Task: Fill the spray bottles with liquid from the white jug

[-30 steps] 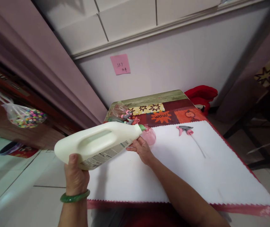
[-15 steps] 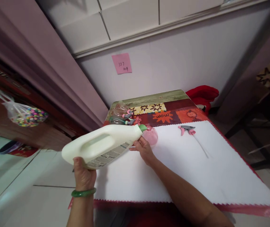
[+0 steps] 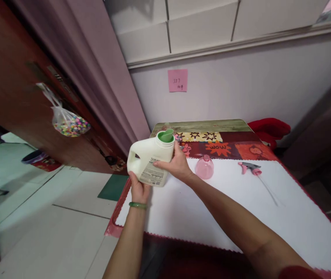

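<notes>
A cream-white jug [image 3: 143, 157] with a green pouring spout [image 3: 166, 135] is held above the table's left side, tilted slightly with its mouth up. My left hand [image 3: 139, 190], wearing a green bangle, grips the jug near its base. Around the jug's right side, just below the neck, my right hand [image 3: 177, 162] is closed. To the right of that hand stands a round pink bottle [image 3: 204, 168], its neck uncapped; pink shows inside. Farther right lies a grey and pink spray trigger head [image 3: 251, 168] with its thin tube on the white mat.
A white mat [image 3: 211, 217] covers much of the table. Other spray bottles behind the jug are mostly hidden. A bag of coloured beads [image 3: 71, 123] hangs from the door at left. A pink note [image 3: 177, 80] is on the wall.
Half a second ago the jug lay nearly level, its spout at the pink bottle's neck. It is now turned upright and back to the left, away from the bottle. The view has shifted left.
</notes>
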Available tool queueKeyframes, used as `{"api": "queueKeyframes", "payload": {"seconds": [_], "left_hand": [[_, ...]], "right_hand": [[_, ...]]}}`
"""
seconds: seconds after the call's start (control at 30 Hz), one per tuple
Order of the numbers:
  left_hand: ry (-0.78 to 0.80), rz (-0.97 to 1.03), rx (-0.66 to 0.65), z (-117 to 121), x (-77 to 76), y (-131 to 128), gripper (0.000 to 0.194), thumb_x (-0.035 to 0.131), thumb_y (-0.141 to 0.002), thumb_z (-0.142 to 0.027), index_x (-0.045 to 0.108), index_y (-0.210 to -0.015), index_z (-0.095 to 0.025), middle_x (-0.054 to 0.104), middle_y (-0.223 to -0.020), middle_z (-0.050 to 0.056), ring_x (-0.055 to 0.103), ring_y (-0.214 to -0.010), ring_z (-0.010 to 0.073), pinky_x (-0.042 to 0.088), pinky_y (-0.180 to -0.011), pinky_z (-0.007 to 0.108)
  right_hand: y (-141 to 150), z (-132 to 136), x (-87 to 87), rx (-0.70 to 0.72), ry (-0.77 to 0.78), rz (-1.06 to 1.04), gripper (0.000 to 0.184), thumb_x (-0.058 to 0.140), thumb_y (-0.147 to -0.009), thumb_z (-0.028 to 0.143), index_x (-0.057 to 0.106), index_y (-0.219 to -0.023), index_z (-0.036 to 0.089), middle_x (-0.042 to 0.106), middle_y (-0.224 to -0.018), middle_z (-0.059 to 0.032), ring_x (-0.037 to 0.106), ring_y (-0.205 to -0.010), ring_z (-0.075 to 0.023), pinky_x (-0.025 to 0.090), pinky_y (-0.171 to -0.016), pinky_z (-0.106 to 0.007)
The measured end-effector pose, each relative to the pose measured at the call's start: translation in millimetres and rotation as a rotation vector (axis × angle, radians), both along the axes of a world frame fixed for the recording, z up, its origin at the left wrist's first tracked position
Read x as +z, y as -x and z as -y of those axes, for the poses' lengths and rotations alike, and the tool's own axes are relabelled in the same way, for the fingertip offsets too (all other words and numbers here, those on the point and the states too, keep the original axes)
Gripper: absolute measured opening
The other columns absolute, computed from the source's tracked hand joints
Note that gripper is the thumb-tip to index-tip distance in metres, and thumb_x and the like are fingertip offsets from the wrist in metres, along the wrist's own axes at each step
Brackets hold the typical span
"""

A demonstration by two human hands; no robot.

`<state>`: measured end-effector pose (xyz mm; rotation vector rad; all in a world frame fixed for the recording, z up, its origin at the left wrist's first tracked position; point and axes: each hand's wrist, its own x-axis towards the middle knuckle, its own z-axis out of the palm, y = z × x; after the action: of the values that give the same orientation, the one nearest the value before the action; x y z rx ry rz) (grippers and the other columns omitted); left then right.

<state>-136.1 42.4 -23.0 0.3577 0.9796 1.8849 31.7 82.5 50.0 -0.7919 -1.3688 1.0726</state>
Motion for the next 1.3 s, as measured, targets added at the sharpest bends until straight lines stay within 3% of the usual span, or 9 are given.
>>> {"api": "queueKeyframes", "payload": {"seconds": [0.17, 0.3, 0.5, 0.63, 0.73, 0.87, 0.97, 1.07, 1.3], "left_hand": [[0.139, 0.002, 0.056, -7.6, -9.2, 30.6, 0.024, 0.071, -0.091, -0.036, 0.071, -0.107, -0.019, 0.076, -0.109, 0.012, 0.068, -0.112, 0.0250, 0.057, -0.094, 0.039], [0.267, -0.064, 0.152, -4.8, -17.5, 53.8, 0.020, 0.075, -0.079, -0.016, 0.069, -0.098, -0.018, 0.073, -0.095, 0.006, 0.069, -0.086, 0.0185, 0.057, -0.081, 0.035], [0.310, -0.281, 0.317, 23.8, -21.0, 52.0, 0.019, 0.076, -0.078, -0.022, 0.068, -0.095, -0.019, 0.070, -0.095, 0.001, 0.063, -0.080, 0.0107, 0.051, -0.076, 0.024], [0.270, -0.418, 0.110, 46.9, -17.0, 30.6, 0.027, 0.079, -0.076, -0.039, 0.069, -0.086, -0.016, 0.071, -0.084, 0.003, 0.062, -0.067, 0.0131, 0.054, -0.071, 0.029], [0.242, -0.622, -0.099, 59.1, -15.1, 15.4, 0.038, 0.080, -0.074, -0.052, 0.071, -0.084, -0.016, 0.071, -0.078, 0.003, 0.060, -0.063, 0.0145, 0.053, -0.065, 0.029], [0.214, -0.787, -0.240, 66.0, -16.8, -6.9, 0.042, 0.078, -0.073, -0.058, 0.071, -0.080, -0.017, 0.071, -0.076, 0.005, 0.059, -0.062, 0.0158, 0.052, -0.060, 0.029], [0.176, -0.836, -0.333, 60.2, -22.0, -31.8, 0.041, 0.075, -0.078, -0.058, 0.070, -0.083, -0.018, 0.071, -0.079, 0.006, 0.062, -0.065, 0.0173, 0.055, -0.064, 0.031], [0.112, -0.877, -0.360, 42.7, -31.5, -65.1, 0.040, 0.073, -0.079, -0.057, 0.067, -0.091, -0.019, 0.071, -0.084, 0.006, 0.068, -0.076, 0.0209, 0.059, -0.074, 0.037], [0.044, -0.952, -0.328, -5.5, -63.2, -142.2, 0.058, 0.084, -0.068, -0.044, 0.057, -0.114, -0.020, 0.065, -0.124, 0.013, 0.067, -0.113, 0.0285, 0.051, -0.105, 0.049]], "right_hand": [[35.9, -27.5, 7.7, 0.026, -0.081, 0.117, 0.093, 0.094, -0.056, 0.036, 0.053, -0.138, 0.024, 0.069, -0.127, -0.0074, 0.064, -0.114, -0.0293, 0.049, -0.104, -0.045], [57.6, -39.6, -2.4, 0.074, -0.161, 0.225, 0.095, 0.093, -0.055, 0.036, 0.053, -0.140, 0.025, 0.070, -0.127, -0.0069, 0.064, -0.115, -0.0312, 0.046, -0.108, -0.049], [70.4, -41.9, -21.8, 0.083, -0.092, 0.236, 0.106, 0.094, -0.058, 0.041, 0.046, -0.151, 0.024, 0.062, -0.142, -0.0124, 0.058, -0.131, -0.0348, 0.039, -0.116, -0.051], [52.5, -13.7, -20.5, 0.033, -0.050, 0.170, 0.115, 0.094, -0.060, 0.048, 0.039, -0.158, 0.024, 0.049, -0.156, -0.0168, 0.044, -0.146, -0.0381, 0.031, -0.122, -0.054], [8.8, 23.7, -23.6, -0.055, -0.131, 0.114, 0.080, 0.078, -0.083, 0.049, 0.046, -0.154, 0.028, 0.056, -0.151, -0.0123, 0.055, -0.137, -0.0303, 0.039, -0.118, -0.048], [-101.1, 55.0, -45.1, -0.320, -0.084, 0.099, 0.036, 0.069, -0.090, 0.048, 0.073, -0.118, 0.026, 0.076, -0.115, -0.0083, 0.071, -0.106, -0.0262, 0.053, -0.097, -0.041], [-202.2, 52.0, -66.5, -0.587, 0.110, 0.283, 0.040, 0.063, -0.088, 0.059, 0.075, -0.090, 0.021, 0.075, -0.081, -0.0074, 0.069, -0.077, -0.0238, 0.052, -0.075, -0.036], [-283.4, 41.7, -82.5, -0.792, 0.415, 0.799, 0.039, 0.057, -0.089, 0.057, 0.074, -0.084, 0.023, 0.077, -0.083, -0.0045, 0.068, -0.077, -0.0208, 0.045, -0.070, -0.030], [-334.4, 20.2, -100.5, -0.769, 0.676, 0.998, 0.042, 0.066, -0.080, 0.060, 0.072, -0.072, 0.019, 0.071, -0.064, -0.0087, 0.068, -0.071, -0.0253, 0.038, -0.061, -0.030]]}}
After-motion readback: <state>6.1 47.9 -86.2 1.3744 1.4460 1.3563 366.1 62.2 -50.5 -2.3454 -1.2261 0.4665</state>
